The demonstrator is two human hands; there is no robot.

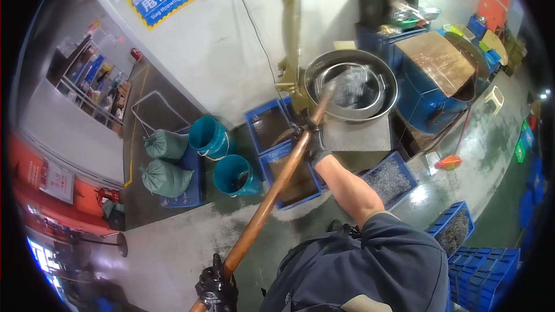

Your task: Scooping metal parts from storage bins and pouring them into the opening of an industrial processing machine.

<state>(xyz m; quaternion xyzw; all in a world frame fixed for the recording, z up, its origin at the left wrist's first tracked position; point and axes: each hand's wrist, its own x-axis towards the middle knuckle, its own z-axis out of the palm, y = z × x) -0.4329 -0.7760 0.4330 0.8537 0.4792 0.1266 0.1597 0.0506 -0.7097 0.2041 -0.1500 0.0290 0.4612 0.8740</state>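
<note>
Nearest, a dark grey shirt [358, 263]. Beyond, a metal drum [391, 84] with an inner basket [380, 99] holding blurred silvery scrap [355, 85]; on the floor, two blue trays [298, 200] with brownish contents, a blue crate [404, 196] of silvery shavings, a teal bucket [252, 185] with something dark inside. Grasping a wooden pole [266, 205] in black gloves: left hand [215, 290] closed round its lower stretch, right hand [317, 145] wrapped round it higher up. Upper end over the drum's near-left rim; touching the scrap or not, cannot tell.

White wall [214, 69], shiny grey-green floor [167, 240], red lower wall [85, 193] at left
</note>
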